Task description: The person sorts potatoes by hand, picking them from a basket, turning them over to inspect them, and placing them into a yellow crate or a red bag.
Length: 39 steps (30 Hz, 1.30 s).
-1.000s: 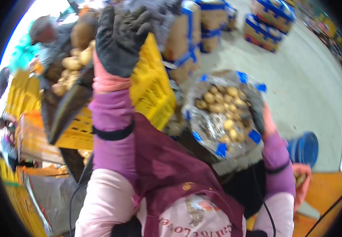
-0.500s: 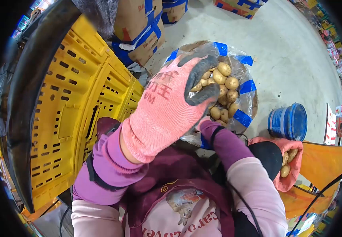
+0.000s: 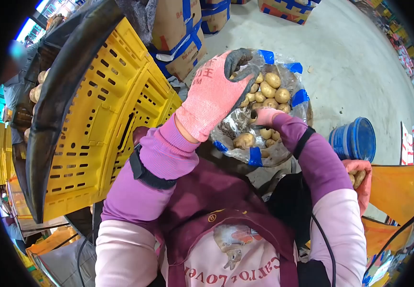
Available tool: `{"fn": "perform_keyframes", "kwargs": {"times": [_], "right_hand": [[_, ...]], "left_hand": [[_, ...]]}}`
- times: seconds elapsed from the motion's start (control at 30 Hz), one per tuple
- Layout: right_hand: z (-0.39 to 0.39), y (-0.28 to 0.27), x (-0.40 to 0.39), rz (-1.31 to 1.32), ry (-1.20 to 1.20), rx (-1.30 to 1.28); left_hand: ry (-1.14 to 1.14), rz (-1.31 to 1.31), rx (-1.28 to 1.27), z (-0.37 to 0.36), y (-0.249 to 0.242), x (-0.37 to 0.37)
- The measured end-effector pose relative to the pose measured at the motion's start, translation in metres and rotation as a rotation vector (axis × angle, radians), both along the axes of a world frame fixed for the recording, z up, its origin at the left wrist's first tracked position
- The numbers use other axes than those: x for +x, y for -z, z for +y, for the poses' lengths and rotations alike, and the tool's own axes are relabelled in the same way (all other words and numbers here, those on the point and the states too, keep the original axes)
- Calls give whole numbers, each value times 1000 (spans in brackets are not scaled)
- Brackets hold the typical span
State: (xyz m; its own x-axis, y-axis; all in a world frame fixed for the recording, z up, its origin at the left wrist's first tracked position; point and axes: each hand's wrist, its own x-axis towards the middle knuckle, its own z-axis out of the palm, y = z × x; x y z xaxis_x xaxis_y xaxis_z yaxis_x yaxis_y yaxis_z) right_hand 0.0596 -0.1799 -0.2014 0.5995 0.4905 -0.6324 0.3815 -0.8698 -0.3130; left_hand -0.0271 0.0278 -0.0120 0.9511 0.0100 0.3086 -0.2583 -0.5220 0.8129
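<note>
Many potatoes [image 3: 267, 90] lie heaped in the plastic-lined container [image 3: 300, 97] on the floor in front of the worker. From where I'm standing, the left hand [image 3: 216, 91] arches over the container's left side, back turned up, thumb and fingers curled with a gap between them. The right hand [image 3: 266, 116] reaches in among the heap, its fingertips mostly out of sight. I can't tell whether either one grips a potato.

To handle these well, I'd say, roll them under soft, spread fingers rather than pinch, keep the right hand low, and hold the left hand clear of it (that loose film looks ready to snag a fingertip).

Half a second ago the left hand loomed larger and hid most of the right hand; now it sits further to the left, and the right hand shows plainly at the heap. A lone large potato [image 3: 244, 140] near the close rim has come into view too. Over by the yellow crate [image 3: 99, 143], more potatoes [image 3: 36, 91] now show beyond the dark liner [image 3: 68, 95].
</note>
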Motion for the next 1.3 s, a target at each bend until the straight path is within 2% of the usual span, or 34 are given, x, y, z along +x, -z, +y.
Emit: {"fn": "perform_keyframes", "kwargs": {"times": [0.03,0.07,0.1,0.2,0.27,0.33,0.37,0.43,0.47,0.57,0.6,0.63,0.7,0.73,0.83,0.87,0.93,0.97,1.0,1.03,1.07,1.1,1.17,1.23,1.3], "right_hand": [[-5,6,-3,-10,2,-5],[-10,27,-7,-55,24,0],[-13,33,-14,-96,47,6],[-11,65,-31,-141,-54,-168],[0,80,-32,-185,-72,-185],[15,76,-40,-36,-84,-213],[17,93,-47,-19,-81,-212],[17,165,-56,-14,-112,-252],[20,209,-56,73,-112,-384],[4,395,-32,495,-333,-345],[9,320,-30,391,-429,-381],[15,273,-31,388,-426,-377],[27,194,-45,154,-18,-404],[32,155,-49,117,3,-355],[40,99,-39,157,-57,-223],[46,69,-32,182,37,-272],[38,50,-16,21,110,1],[39,-10,-14,44,146,67],[34,-48,-12,111,253,204],[22,-60,-8,-16,224,387],[19,-77,-5,-135,284,464],[11,-102,-13,-222,289,650],[0,-150,-32,-184,459,849],[-8,-175,-53,-402,355,1038],[-7,-187,-68,-497,363,1036]], "left_hand": [[0,-19,0,-2,2,1],[89,2,-152,-4,-1,0],[94,0,-158,-5,-5,-4],[21,37,104,-4,-9,-16],[23,23,129,-2,-15,-22],[5,-48,180,-1,-13,-24],[11,-32,180,-1,-11,-23],[-18,-67,196,-1,-10,-18],[-3,8,187,0,-10,-14],[18,-61,205,1,2,-4],[22,-58,205,1,1,-3],[32,-10,166,0,0,-1],[36,35,132,0,-3,-1],[29,20,142,0,-4,0],[-3,-55,185,-1,3,-3],[-17,-54,168,-3,2,-5],[-5,-25,166,-3,-6,-8],[-1,-42,171,-2,-5,-7],[20,-40,40,1,2,-5],[46,-36,-90,3,5,-3],[44,-13,-20,7,1,-4],[52,-32,-15,5,4,-2],[212,162,-422,1,17,5],[443,268,-415,-3,17,0],[498,463,-573,-14,-10,-13]]}}
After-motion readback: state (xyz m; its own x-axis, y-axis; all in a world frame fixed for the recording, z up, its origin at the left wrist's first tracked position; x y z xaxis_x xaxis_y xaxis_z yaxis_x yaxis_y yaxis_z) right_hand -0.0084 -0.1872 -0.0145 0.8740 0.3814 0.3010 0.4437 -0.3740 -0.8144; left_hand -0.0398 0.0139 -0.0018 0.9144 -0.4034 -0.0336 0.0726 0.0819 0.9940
